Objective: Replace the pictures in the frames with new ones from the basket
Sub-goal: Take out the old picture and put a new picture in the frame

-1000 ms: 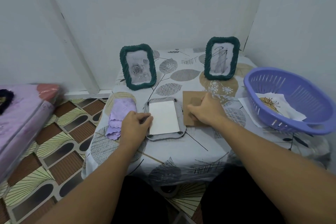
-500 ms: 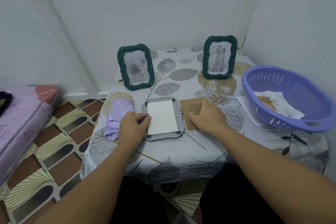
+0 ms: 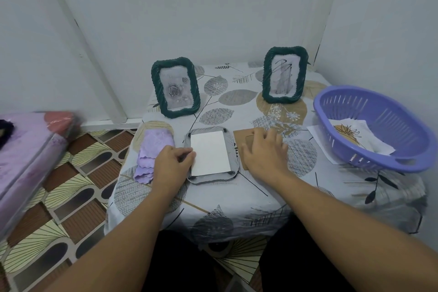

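A frame [image 3: 228, 149] lies face down at the table's middle, a white sheet [image 3: 210, 153] showing in its open back. My left hand [image 3: 171, 162] rests on the frame's left edge, thumb and fingers touching the sheet's corner. To the right lies the brown backing board [image 3: 243, 137]; my right hand [image 3: 264, 152] lies on it with fingers spread. Two green frames stand at the back: one with a rose picture [image 3: 175, 90], one with a dark sketch [image 3: 285, 74]. The purple basket [image 3: 369, 156] at right holds a picture with an orange flower [image 3: 355, 137].
A folded lilac cloth [image 3: 151, 152] lies left of the face-down frame. A white sheet [image 3: 316, 133] pokes out under the basket. A pink mattress [image 3: 30, 149] sits at left on the patterned floor. Walls close off the table's back and right.
My right hand has opened its fingers over the backing board, which sits a little closer to the face-down frame. My left hand has stayed at the frame's left edge.
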The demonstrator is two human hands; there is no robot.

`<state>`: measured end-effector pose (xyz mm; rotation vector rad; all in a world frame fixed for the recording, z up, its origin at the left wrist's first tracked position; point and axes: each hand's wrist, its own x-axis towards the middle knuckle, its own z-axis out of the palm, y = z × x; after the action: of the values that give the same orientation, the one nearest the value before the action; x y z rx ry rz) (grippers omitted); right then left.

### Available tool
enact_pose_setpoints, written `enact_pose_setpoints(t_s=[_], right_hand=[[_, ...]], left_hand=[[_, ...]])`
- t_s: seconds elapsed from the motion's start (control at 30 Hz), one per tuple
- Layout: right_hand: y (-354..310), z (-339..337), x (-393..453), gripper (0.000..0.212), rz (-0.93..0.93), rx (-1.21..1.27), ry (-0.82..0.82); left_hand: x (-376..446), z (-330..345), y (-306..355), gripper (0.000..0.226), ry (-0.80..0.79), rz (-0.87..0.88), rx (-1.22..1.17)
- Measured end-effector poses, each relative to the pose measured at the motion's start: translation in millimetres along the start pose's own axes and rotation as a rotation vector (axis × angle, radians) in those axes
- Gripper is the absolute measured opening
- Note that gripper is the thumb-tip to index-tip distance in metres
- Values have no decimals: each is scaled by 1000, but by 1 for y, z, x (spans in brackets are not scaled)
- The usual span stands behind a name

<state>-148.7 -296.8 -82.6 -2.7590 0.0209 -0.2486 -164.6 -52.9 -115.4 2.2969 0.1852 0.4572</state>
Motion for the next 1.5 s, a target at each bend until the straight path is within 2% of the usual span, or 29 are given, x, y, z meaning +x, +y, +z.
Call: enact_pose_setpoints(t_s=[0.1,0.2,0.3,0.37,0.6,0.8,1.37,1.5], right_hand=[[-18,-7,4,33,-96,121,10],[-33,-9,10,27,-82,238,-134],[-40,-9,11,27,-66,221,-211],[-41,-8,11,29,-51,196,-216],[-46,0,10,54,57,212,-244],[-46,-2,10,41,148,287,-279],[-45,0,18,25,282,432,-359],[-42,4,20,30,282,456,-341]], left_hand=[[0,0,0,23,11,-6,6],[-2,-1,3,23,22,-11,-6],[-2,-2,4,23,37,-18,-17],[-2,-2,5,25,41,-29,-23],[-3,-2,7,39,25,-68,-61],[-2,-2,6,42,17,-65,-52],[-2,-2,7,45,1,-54,-34],[-2,-2,6,45,1,-49,-34]])
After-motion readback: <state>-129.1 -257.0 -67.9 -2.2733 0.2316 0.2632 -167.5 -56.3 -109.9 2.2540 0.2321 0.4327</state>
